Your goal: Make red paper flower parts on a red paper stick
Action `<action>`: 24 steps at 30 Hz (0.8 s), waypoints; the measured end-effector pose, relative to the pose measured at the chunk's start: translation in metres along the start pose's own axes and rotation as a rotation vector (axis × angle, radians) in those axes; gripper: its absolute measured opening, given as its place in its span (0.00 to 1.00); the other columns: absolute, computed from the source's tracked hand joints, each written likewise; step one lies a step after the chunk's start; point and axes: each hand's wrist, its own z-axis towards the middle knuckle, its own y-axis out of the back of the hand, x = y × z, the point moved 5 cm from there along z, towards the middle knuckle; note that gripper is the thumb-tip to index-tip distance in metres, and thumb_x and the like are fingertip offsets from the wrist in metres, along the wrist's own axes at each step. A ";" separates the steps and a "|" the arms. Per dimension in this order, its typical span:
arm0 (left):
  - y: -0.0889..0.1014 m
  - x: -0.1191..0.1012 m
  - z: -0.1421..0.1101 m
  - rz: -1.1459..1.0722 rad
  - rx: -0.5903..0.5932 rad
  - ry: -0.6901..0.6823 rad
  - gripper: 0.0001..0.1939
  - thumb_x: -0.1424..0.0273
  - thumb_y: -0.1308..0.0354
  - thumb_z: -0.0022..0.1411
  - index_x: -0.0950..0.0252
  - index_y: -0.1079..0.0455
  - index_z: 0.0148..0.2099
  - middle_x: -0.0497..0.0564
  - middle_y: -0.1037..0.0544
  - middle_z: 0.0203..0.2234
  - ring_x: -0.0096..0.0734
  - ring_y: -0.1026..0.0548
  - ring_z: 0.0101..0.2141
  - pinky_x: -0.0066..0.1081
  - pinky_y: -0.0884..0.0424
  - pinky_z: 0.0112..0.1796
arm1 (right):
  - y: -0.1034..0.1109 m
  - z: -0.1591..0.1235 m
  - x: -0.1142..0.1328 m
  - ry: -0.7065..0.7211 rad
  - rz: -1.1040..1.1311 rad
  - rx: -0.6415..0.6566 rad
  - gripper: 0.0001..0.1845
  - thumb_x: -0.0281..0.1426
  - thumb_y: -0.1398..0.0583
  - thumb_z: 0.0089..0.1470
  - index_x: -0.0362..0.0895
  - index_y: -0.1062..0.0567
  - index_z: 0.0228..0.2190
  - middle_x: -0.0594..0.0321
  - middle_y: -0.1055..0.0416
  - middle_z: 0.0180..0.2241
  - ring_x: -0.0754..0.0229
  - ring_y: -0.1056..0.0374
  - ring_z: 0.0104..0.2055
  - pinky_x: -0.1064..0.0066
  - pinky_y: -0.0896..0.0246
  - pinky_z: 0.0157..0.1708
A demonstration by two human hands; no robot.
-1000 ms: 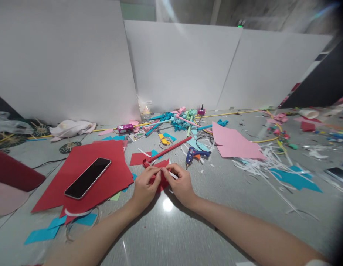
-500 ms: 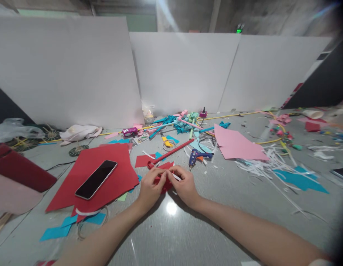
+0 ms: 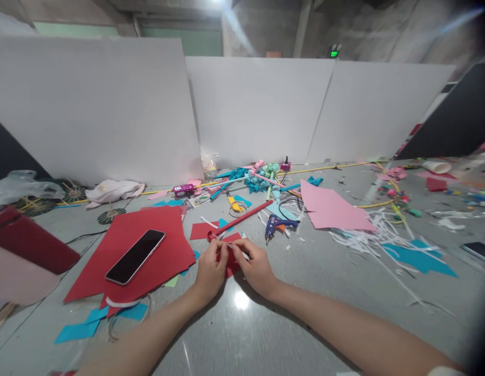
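Observation:
My left hand point(image 3: 211, 263) and my right hand point(image 3: 254, 263) meet at the middle of the table, fingers pinched together. Between them shows a piece of red paper point(image 3: 232, 267), which both appear to grip; the fingertips hide much of it. Part of a white strip pokes out by my right fingers. Just beyond lies a thin red paper stick point(image 3: 246, 216), its near end folded into a wider shape close to my left fingers. A blue glue gun point(image 3: 279, 225) rests on its side to the right of the stick.
A black-screened phone point(image 3: 136, 257) lies on red sheets point(image 3: 168, 256) at left, near a red cylinder point(image 3: 38, 243). Pink paper point(image 3: 331, 209), white paper strips point(image 3: 356, 237) and blue scraps point(image 3: 420, 257) spread right. Coloured paper flowers point(image 3: 262, 177) pile before white panels point(image 3: 258, 109).
My hands have shifted slightly left, with the fingertips a little further apart. More of the red paper shows below them. The view has tilted up slightly.

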 end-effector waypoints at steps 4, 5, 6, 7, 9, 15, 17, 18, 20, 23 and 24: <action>0.000 0.003 -0.003 -0.001 -0.010 0.060 0.17 0.57 0.53 0.76 0.61 0.35 0.38 0.46 0.25 0.24 0.33 0.27 0.23 0.30 0.37 0.28 | -0.001 -0.004 0.001 0.026 -0.065 0.031 0.13 0.38 0.44 0.70 0.47 0.22 0.46 0.59 0.20 0.42 0.58 0.24 0.42 0.68 0.31 0.44; 0.000 0.004 -0.004 0.002 -0.009 0.068 0.17 0.57 0.53 0.76 0.61 0.36 0.37 0.45 0.26 0.23 0.32 0.28 0.22 0.30 0.38 0.27 | -0.001 -0.004 0.001 0.034 -0.082 0.038 0.13 0.38 0.44 0.70 0.47 0.22 0.47 0.59 0.20 0.43 0.57 0.24 0.43 0.68 0.31 0.45; 0.000 0.004 -0.004 0.005 -0.010 0.071 0.17 0.57 0.54 0.76 0.61 0.36 0.37 0.45 0.27 0.22 0.32 0.28 0.22 0.30 0.39 0.26 | -0.001 -0.005 0.003 0.044 -0.097 0.045 0.13 0.38 0.44 0.70 0.47 0.23 0.48 0.58 0.20 0.44 0.57 0.24 0.44 0.68 0.31 0.45; 0.001 0.004 -0.004 0.005 -0.014 0.070 0.17 0.57 0.54 0.76 0.61 0.37 0.37 0.45 0.28 0.22 0.32 0.29 0.22 0.30 0.39 0.26 | -0.001 -0.005 0.005 0.059 -0.111 0.054 0.14 0.38 0.45 0.70 0.48 0.23 0.49 0.58 0.21 0.45 0.57 0.24 0.45 0.68 0.31 0.46; 0.003 0.004 -0.003 -0.005 -0.043 0.067 0.17 0.57 0.54 0.76 0.61 0.38 0.37 0.44 0.28 0.22 0.31 0.30 0.22 0.29 0.40 0.26 | 0.001 -0.005 0.012 0.084 -0.151 0.076 0.16 0.37 0.45 0.70 0.48 0.25 0.54 0.56 0.21 0.47 0.56 0.24 0.46 0.67 0.31 0.46; 0.006 0.008 0.000 -0.142 -0.141 0.184 0.17 0.53 0.55 0.76 0.60 0.40 0.39 0.44 0.30 0.24 0.31 0.30 0.23 0.29 0.37 0.27 | 0.023 -0.004 0.032 0.022 -0.309 0.071 0.22 0.38 0.43 0.69 0.48 0.29 0.61 0.64 0.23 0.31 0.58 0.28 0.30 0.69 0.36 0.34; 0.005 0.006 -0.001 -0.167 -0.144 0.180 0.18 0.53 0.56 0.76 0.60 0.40 0.39 0.44 0.29 0.25 0.31 0.29 0.25 0.29 0.36 0.28 | 0.035 -0.009 0.035 0.057 -0.335 0.076 0.18 0.38 0.43 0.68 0.48 0.25 0.56 0.66 0.26 0.27 0.60 0.31 0.27 0.70 0.37 0.32; 0.004 0.004 -0.003 -0.161 -0.136 0.163 0.18 0.54 0.56 0.76 0.60 0.40 0.39 0.45 0.29 0.25 0.31 0.29 0.25 0.29 0.36 0.28 | 0.041 -0.013 0.035 0.084 -0.357 0.078 0.16 0.37 0.42 0.68 0.47 0.24 0.54 0.66 0.26 0.26 0.60 0.32 0.25 0.70 0.38 0.31; 0.002 0.000 -0.005 -0.138 -0.109 0.132 0.18 0.55 0.56 0.76 0.60 0.40 0.38 0.44 0.31 0.24 0.30 0.31 0.23 0.29 0.38 0.27 | 0.056 -0.024 0.031 0.121 -0.385 0.034 0.13 0.36 0.42 0.67 0.47 0.22 0.49 0.64 0.24 0.27 0.60 0.32 0.24 0.69 0.38 0.29; 0.000 -0.004 -0.008 -0.112 -0.080 0.106 0.16 0.57 0.56 0.77 0.60 0.40 0.38 0.42 0.35 0.21 0.30 0.33 0.21 0.30 0.41 0.27 | 0.074 -0.041 0.021 0.240 -0.442 -0.062 0.10 0.33 0.40 0.66 0.48 0.19 0.45 0.57 0.19 0.37 0.57 0.26 0.31 0.66 0.33 0.34; 0.000 -0.005 -0.009 -0.106 -0.075 0.097 0.16 0.58 0.56 0.77 0.60 0.41 0.37 0.42 0.35 0.21 0.31 0.33 0.22 0.30 0.42 0.27 | 0.076 -0.044 0.017 0.268 -0.453 -0.058 0.10 0.33 0.40 0.65 0.49 0.19 0.44 0.57 0.19 0.37 0.55 0.24 0.33 0.65 0.32 0.35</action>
